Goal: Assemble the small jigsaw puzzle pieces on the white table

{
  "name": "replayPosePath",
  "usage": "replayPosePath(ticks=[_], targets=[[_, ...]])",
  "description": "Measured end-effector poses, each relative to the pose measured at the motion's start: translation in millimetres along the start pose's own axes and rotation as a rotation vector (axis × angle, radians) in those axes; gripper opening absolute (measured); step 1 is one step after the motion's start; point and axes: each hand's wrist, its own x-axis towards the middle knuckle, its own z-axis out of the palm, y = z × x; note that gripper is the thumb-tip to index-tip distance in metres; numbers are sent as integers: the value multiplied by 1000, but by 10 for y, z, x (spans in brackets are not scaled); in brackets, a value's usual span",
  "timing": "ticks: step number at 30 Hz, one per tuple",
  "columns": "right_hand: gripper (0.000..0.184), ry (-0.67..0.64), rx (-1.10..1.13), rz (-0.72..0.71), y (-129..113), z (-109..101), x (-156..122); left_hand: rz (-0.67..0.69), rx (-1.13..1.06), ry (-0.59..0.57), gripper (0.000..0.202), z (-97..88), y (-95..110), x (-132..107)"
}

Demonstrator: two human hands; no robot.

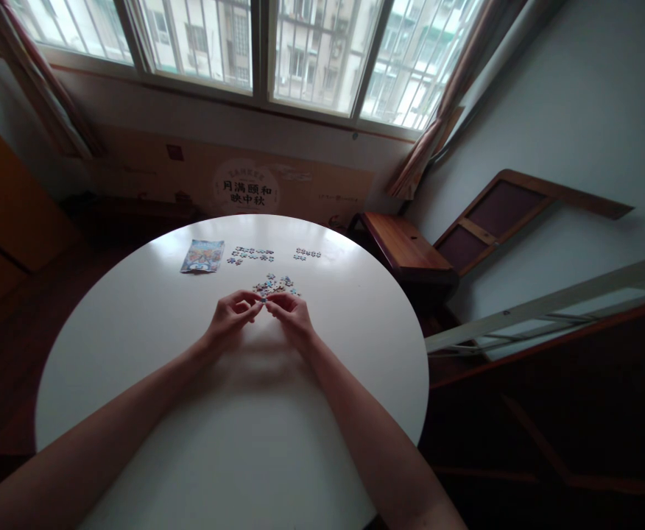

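My left hand (235, 312) and my right hand (290, 312) meet fingertip to fingertip over the middle of the round white table (245, 427). Between them they pinch a small jigsaw puzzle piece (263, 300), mostly covered by the fingers. Just beyond my fingertips lies a loose pile of jigsaw pieces (277, 284). Farther back, more pieces (252, 254) are laid out in rows, and a smaller group of pieces (307, 254) sits to their right. A colourful printed packet (203, 256) rests flat at the left of the rows.
Behind the table's far edge stands a wall with a printed banner (300, 180) below barred windows (322, 59). A wooden bench or stool (405, 239) is close to the table's right rear edge. An orange-brown cabinet (7, 213) stands at the far left.
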Motion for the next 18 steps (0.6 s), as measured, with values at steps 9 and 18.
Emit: replayPosePath(ticks=[9, 18], targets=[[30, -7, 1, 4, 16, -10, 4, 9, 0, 28, 29, 7, 17, -9], [29, -21, 27, 12, 17, -8, 2, 12, -24, 23, 27, 4, -3, -9]])
